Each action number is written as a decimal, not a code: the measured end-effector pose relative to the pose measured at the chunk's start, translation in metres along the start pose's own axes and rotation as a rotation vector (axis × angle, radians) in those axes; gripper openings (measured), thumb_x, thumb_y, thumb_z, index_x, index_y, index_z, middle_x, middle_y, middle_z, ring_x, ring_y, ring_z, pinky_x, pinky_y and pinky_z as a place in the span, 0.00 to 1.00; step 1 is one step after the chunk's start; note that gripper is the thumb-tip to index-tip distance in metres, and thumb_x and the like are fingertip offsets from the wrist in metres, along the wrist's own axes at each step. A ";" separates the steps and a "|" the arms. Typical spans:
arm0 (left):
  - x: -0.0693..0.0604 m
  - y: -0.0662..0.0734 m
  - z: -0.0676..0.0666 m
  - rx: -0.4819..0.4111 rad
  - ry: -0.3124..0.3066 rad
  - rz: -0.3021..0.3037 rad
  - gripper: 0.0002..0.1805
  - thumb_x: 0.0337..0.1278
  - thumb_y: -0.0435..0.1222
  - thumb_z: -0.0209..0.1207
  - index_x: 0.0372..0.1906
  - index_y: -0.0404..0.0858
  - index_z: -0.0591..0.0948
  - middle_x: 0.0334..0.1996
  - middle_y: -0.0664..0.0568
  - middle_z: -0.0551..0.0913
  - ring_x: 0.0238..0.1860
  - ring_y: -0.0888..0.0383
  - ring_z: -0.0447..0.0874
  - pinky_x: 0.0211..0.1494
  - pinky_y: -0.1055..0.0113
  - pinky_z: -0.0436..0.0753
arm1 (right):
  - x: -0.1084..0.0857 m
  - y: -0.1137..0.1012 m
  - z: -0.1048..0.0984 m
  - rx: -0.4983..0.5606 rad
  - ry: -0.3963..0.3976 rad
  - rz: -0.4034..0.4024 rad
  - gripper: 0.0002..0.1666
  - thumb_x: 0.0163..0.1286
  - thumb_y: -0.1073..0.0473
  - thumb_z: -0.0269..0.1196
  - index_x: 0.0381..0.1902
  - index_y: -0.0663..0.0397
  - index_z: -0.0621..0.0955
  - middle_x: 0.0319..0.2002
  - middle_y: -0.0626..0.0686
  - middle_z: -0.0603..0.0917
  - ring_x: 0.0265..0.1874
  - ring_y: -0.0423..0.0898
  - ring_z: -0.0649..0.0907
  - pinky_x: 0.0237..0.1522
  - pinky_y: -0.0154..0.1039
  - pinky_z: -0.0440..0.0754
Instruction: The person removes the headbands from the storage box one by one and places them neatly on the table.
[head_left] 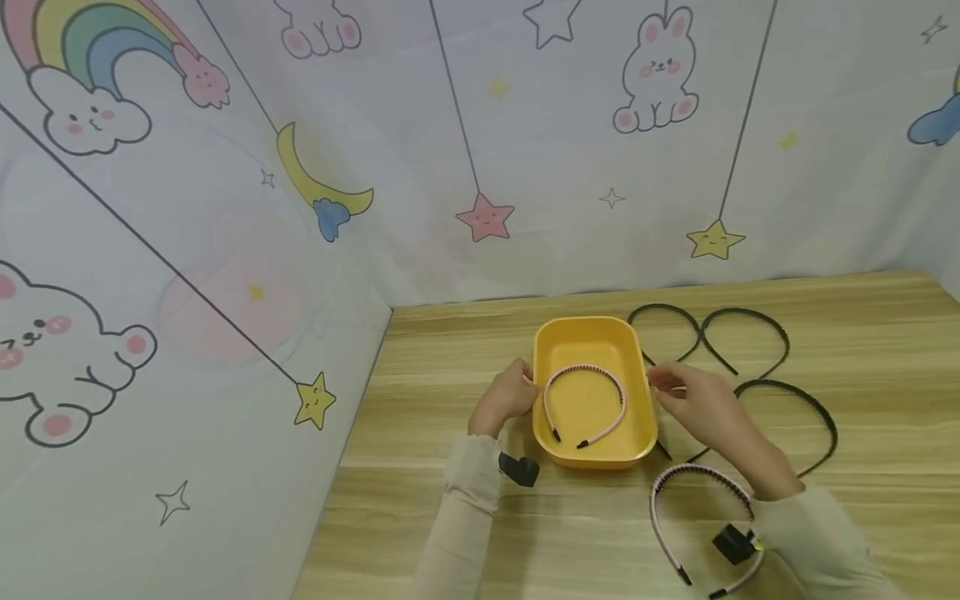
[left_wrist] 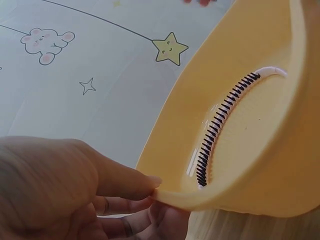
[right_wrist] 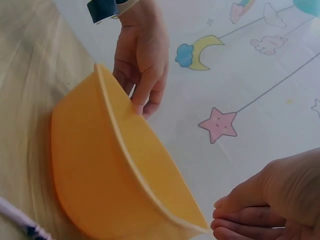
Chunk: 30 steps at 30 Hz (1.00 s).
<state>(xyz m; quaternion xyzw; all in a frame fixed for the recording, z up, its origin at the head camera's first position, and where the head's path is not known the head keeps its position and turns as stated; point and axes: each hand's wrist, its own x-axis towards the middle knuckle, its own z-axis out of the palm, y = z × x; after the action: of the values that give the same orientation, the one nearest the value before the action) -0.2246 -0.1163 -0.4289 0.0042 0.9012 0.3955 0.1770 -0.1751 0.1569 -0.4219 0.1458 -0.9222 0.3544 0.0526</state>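
A yellow plastic basin stands on the wooden table with a pink toothed headband lying in it. At its left side my left hand pinches the rim, thumb on top and fingers below; the left wrist view shows this grip on the basin and the headband's dark teeth. By the opposite rim is my right hand, its fingers loosely bent. In the right wrist view a small gap separates this hand from the basin, and nothing shows between its fingers.
Several black headbands lie right of the basin, two behind and at least one larger headband partly under the right forearm. Another pink headband lies nearer the front, partly covered by the right wrist. Printed white cloth walls the table's back and left.
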 end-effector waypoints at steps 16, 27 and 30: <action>0.001 -0.002 0.001 -0.004 0.017 0.012 0.11 0.60 0.33 0.53 0.47 0.35 0.71 0.28 0.49 0.79 0.25 0.59 0.77 0.31 0.68 0.74 | 0.066 0.002 0.048 0.124 0.015 0.054 0.19 0.66 0.65 0.60 0.54 0.67 0.77 0.48 0.64 0.83 0.46 0.59 0.82 0.48 0.53 0.79; 0.001 -0.002 0.001 0.000 0.023 0.014 0.12 0.59 0.32 0.52 0.48 0.34 0.71 0.30 0.48 0.80 0.25 0.58 0.78 0.30 0.68 0.75 | 0.091 -0.002 0.066 0.168 -0.030 0.142 0.20 0.66 0.64 0.59 0.55 0.68 0.76 0.49 0.64 0.82 0.48 0.58 0.81 0.50 0.51 0.79; 0.001 -0.002 0.001 -0.013 0.018 0.016 0.12 0.59 0.32 0.52 0.47 0.33 0.70 0.30 0.48 0.79 0.25 0.57 0.78 0.30 0.68 0.75 | 0.095 -0.001 0.069 0.175 -0.042 0.164 0.20 0.67 0.64 0.59 0.55 0.68 0.76 0.49 0.65 0.82 0.49 0.58 0.81 0.51 0.50 0.78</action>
<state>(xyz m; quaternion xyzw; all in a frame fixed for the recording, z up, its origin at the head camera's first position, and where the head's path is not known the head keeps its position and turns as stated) -0.2250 -0.1170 -0.4308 0.0068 0.9001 0.4028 0.1658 -0.2649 0.0882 -0.4537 0.0812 -0.8974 0.4335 -0.0087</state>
